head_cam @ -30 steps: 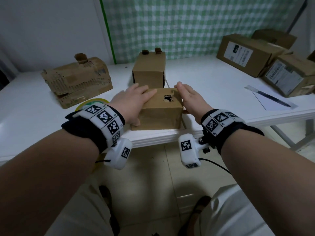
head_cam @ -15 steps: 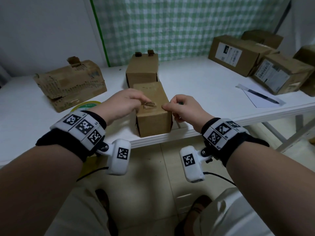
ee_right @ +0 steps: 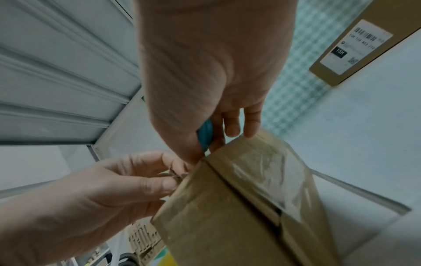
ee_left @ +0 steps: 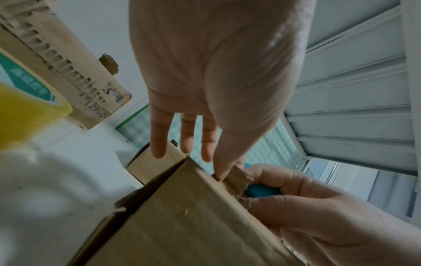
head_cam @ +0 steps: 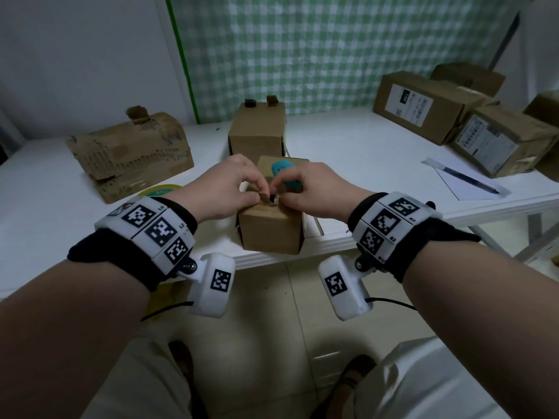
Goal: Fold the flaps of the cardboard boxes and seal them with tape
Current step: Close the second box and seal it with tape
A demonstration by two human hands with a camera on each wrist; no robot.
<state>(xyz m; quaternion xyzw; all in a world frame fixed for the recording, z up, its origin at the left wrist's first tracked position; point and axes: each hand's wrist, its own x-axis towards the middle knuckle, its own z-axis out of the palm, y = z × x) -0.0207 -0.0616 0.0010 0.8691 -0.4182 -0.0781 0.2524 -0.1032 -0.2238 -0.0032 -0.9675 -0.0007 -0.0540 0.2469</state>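
Pinching a torn flap at the box top

Standing at centre frame in the head view, the small cardboard box [head_cam: 272,231] sits at the near edge of the white table [head_cam: 363,164]. Both hands meet over its top. The left hand [head_cam: 225,189] has thumb and forefinger curled round a ragged brown cardboard tab [ee_left: 237,177] sticking up beside a small hole in the top panel; its other fingers hang straight, clear of the box, as the left wrist view shows. The right hand [head_cam: 314,192] is curled round a teal object [head_cam: 284,173], whose kind I cannot tell, with the thumb tip down at the same hole. In the right wrist view, clear tape [ee_right: 268,172] glints along the box's side seam.

Just behind, a second small box [head_cam: 257,131] stands upright. At left of the frame lies a battered corrugated box [head_cam: 130,155], with a yellow tape roll [head_cam: 160,190] peeking out beside it. At upper right sit labelled boxes [head_cam: 423,104], and below them a sheet of paper [head_cam: 465,189] carries a black pen [head_cam: 465,178]
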